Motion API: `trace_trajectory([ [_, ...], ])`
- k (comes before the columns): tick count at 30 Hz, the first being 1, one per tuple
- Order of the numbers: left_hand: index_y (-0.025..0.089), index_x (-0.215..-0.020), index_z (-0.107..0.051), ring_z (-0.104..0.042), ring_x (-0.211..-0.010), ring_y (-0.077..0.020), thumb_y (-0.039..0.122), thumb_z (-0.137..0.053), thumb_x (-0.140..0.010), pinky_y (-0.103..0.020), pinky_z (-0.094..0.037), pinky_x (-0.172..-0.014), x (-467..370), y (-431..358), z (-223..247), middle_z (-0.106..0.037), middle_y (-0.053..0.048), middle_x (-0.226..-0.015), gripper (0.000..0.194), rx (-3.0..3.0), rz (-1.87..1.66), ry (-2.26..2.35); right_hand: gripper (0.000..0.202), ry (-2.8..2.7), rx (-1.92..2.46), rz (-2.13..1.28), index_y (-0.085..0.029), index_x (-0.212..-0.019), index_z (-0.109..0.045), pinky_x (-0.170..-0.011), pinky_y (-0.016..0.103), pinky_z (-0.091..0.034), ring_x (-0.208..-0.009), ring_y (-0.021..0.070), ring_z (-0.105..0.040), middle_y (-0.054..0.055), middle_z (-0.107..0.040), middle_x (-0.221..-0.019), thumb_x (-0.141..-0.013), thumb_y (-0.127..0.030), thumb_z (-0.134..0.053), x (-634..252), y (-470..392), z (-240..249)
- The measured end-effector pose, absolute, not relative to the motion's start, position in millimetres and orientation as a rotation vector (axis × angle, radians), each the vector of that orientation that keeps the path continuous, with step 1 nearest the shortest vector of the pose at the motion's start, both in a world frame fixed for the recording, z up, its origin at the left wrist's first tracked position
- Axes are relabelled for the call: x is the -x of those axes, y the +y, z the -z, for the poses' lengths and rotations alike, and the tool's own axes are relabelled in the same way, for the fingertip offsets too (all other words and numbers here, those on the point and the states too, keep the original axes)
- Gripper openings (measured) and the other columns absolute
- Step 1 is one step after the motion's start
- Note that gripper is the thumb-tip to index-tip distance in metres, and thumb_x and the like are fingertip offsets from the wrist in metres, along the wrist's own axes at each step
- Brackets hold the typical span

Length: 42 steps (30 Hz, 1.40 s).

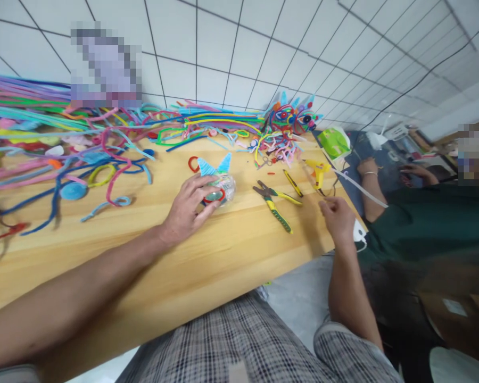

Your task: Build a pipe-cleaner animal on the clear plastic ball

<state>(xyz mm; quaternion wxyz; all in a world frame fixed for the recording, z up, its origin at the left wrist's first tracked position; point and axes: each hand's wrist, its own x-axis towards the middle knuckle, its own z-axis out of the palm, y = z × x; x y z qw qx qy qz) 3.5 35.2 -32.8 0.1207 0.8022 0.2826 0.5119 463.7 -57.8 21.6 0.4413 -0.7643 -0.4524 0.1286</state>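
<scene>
My left hand is closed around a small clear plastic craft figure on the wooden table. Two pointed light-blue pipe-cleaner ears stand up from it, and a red ring shows at its front under my fingers. My right hand is held over the table's right side with its fingers curled together; what they hold, if anything, is hidden. Just beyond it lies a yellow glue gun. Between my hands rest green-and-yellow pliers and a yellow utility knife.
Many coloured pipe cleaners lie along the wall and over the left side. Finished-looking colourful figures stand at the back, near a green packet. At the right, another person's arm rests by a dark surface. A red pipe-cleaner loop lies behind the figure.
</scene>
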Motion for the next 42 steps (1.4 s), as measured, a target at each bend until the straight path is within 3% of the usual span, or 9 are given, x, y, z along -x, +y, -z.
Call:
trace_trajectory([
  [2, 0.028, -0.137, -0.063, -0.067, -0.138, -0.0283, 0.021, -0.073, -0.103, -0.054, -0.054, -0.120, -3.3, 35.4, 32.7, -0.071, -0.010, -0.146, 0.036, -2.348, -1.488, 0.822, 0.055, -1.149, 1.932, -0.290, -0.023, -0.104, -0.076, -0.077, 0.044, -0.062, -0.076, 0.0239, -0.070, 0.002, -0.075, -0.082, -0.068, -0.062, -0.091, -451.4, -51.5, -14.1],
  [5, 0.028, -0.137, -0.062, -0.067, -0.138, -0.0283, 0.021, -0.073, -0.103, -0.054, -0.054, -0.120, -3.0, 35.5, 32.4, -0.070, -0.010, -0.146, 0.036, -2.361, -1.477, 0.830, 0.047, -1.285, 1.871, -0.355, -0.022, -0.112, -0.079, -0.083, 0.045, -0.063, -0.086, 0.0254, -0.075, 0.008, -0.082, -0.099, -0.081, -0.057, -0.082, -422.0, -51.7, -9.1],
  [11, 0.028, -0.135, -0.062, -0.068, -0.137, -0.0280, 0.022, -0.073, -0.103, -0.054, -0.055, -0.119, -3.3, 34.8, 31.3, -0.071, -0.010, -0.145, 0.034, -2.368, -1.482, 0.837, 0.021, -1.792, 1.763, -0.127, -0.023, -0.104, -0.082, -0.083, 0.042, -0.062, -0.083, 0.0251, -0.074, 0.008, -0.081, -0.094, -0.096, -0.040, -0.073, -365.2, -39.5, -4.2],
  [16, 0.028, -0.134, -0.062, -0.068, -0.137, -0.0282, 0.022, -0.072, -0.104, -0.054, -0.056, -0.118, -3.3, 34.5, 30.3, -0.070, -0.010, -0.145, 0.032, -2.373, -1.470, 0.846, 0.018, -2.012, 1.914, 0.014, -0.022, -0.112, -0.079, -0.089, 0.042, -0.060, -0.096, 0.0285, -0.075, 0.012, -0.081, -0.106, -0.099, -0.031, -0.070, -343.3, -7.4, -1.7],
  [23, 0.026, -0.135, -0.062, -0.067, -0.138, -0.0280, 0.017, -0.073, -0.103, -0.055, -0.054, -0.122, -4.6, 34.2, 29.1, -0.071, -0.012, -0.145, 0.035, -2.370, -1.488, 0.803, 0.014, -2.152, 2.103, -0.070, -0.023, -0.088, -0.068, -0.083, 0.038, -0.051, -0.095, 0.0284, -0.072, 0.012, -0.078, -0.098, -0.101, -0.023, -0.060, -326.4, 24.0, -13.4],
  [29, 0.028, -0.136, -0.061, -0.068, -0.138, -0.0275, 0.019, -0.072, -0.104, -0.056, -0.055, -0.122, -5.3, 34.4, 29.0, -0.070, -0.010, -0.146, 0.036, -2.378, -1.488, 0.814, 0.008, -1.838, 1.815, -0.189, -0.024, -0.088, -0.061, -0.072, 0.033, -0.050, -0.077, 0.0203, -0.065, 0.002, -0.072, -0.082, -0.092, -0.022, -0.067, -356.4, 96.5, -64.5],
  [33, 0.028, -0.136, -0.062, -0.069, -0.137, -0.0274, 0.020, -0.070, -0.104, -0.057, -0.055, -0.121, -5.1, 34.7, 29.5, -0.071, -0.010, -0.145, 0.034, -2.384, -1.478, 0.817, 0.017, -1.751, 1.426, -0.347, -0.026, -0.108, -0.067, -0.077, 0.035, -0.059, -0.083, 0.0190, -0.070, -0.001, -0.072, -0.089, -0.095, -0.037, -0.073, -368.0, 139.0, -86.6],
  [39, 0.028, -0.133, -0.063, -0.068, -0.138, -0.0288, 0.021, -0.070, -0.104, -0.059, -0.054, -0.121, -4.5, 34.8, 29.7, -0.071, -0.010, -0.146, 0.031, -2.368, -1.418, 0.858, 0.030, -1.830, 1.574, -0.462, -0.023, -0.099, -0.075, -0.104, 0.050, -0.061, -0.115, 0.0301, -0.073, 0.009, -0.081, -0.117, -0.076, -0.037, -0.088, -366.4, 128.1, -42.3],
  [42, 0.029, -0.134, -0.062, -0.068, -0.138, -0.0281, 0.021, -0.071, -0.104, -0.059, -0.053, -0.122, -4.4, 34.8, 29.6, -0.071, -0.009, -0.147, 0.033, -2.368, -1.411, 0.840, 0.027, -1.598, 1.642, -0.417, -0.023, -0.101, -0.076, -0.100, 0.048, -0.061, -0.106, 0.0272, -0.074, 0.008, -0.081, -0.113, -0.084, -0.044, -0.076, -390.4, 91.0, -20.7],
])
